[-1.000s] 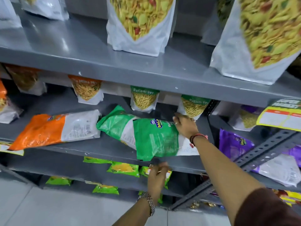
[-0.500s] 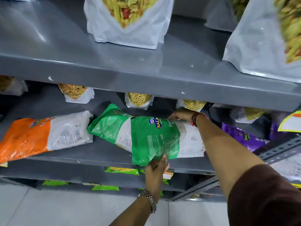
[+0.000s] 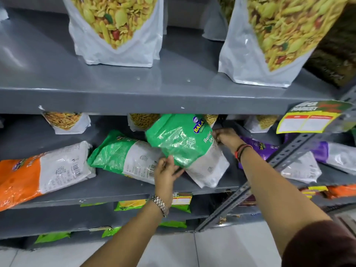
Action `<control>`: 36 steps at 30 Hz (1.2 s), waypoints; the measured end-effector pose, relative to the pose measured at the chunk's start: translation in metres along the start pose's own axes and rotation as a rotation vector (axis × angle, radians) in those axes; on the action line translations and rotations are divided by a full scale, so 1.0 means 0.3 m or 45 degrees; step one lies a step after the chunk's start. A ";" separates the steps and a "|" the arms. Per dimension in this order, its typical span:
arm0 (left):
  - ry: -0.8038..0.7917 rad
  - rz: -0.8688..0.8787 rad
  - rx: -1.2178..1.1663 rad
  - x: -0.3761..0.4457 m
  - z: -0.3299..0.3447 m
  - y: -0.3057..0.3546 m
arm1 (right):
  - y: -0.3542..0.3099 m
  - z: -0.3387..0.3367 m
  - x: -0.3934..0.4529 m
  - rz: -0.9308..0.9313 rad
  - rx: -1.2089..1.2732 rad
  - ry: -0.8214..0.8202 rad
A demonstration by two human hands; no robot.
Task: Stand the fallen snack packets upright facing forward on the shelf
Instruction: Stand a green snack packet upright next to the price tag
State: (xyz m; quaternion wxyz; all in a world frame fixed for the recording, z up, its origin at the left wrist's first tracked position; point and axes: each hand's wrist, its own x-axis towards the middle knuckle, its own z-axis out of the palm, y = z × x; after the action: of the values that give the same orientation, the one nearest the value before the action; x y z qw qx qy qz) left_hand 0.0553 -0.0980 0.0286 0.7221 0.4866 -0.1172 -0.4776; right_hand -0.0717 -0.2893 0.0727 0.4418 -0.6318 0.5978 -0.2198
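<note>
A green and white snack packet (image 3: 185,143) is tilted up off the middle grey shelf (image 3: 119,186), its green top under the shelf above. My left hand (image 3: 166,171) grips its lower left edge; my right hand (image 3: 224,136) grips its right edge. A second green packet (image 3: 123,155) lies flat to its left. An orange and white packet (image 3: 42,170) lies flat at far left. Purple packets (image 3: 300,164) lie flat at right.
Small packets (image 3: 66,122) stand upright at the back of the middle shelf. Large white mixture pouches (image 3: 115,29) stand on the upper shelf. A slotted metal brace (image 3: 269,170) runs diagonally across the right side. A yellow price tag (image 3: 312,120) hangs at right.
The top green packet went from lying flat on the other green one to tilted upward. Both hands closed on it, the left rising from below the shelf edge.
</note>
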 end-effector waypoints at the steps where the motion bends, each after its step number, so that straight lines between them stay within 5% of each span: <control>1: 0.000 0.034 0.036 0.018 0.017 0.025 | 0.008 -0.012 -0.004 0.000 0.038 0.066; 12: -0.024 0.220 0.426 0.182 0.096 0.132 | 0.109 0.039 -0.087 0.065 0.585 0.318; 18: 0.073 0.029 0.477 0.128 0.088 0.074 | 0.120 0.024 -0.133 0.175 0.855 0.161; 27: -0.226 -0.353 0.634 0.039 0.095 -0.065 | 0.176 0.019 -0.203 0.143 0.561 0.135; 36: -0.160 -0.279 0.719 0.138 0.204 -0.067 | 0.248 0.050 -0.321 0.030 0.385 -0.043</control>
State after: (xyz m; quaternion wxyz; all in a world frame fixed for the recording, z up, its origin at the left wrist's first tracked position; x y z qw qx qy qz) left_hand 0.0262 -0.1688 0.0304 0.4939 0.6472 -0.2367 -0.5303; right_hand -0.1195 -0.1855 0.0280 0.5445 -0.5546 0.5577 -0.2915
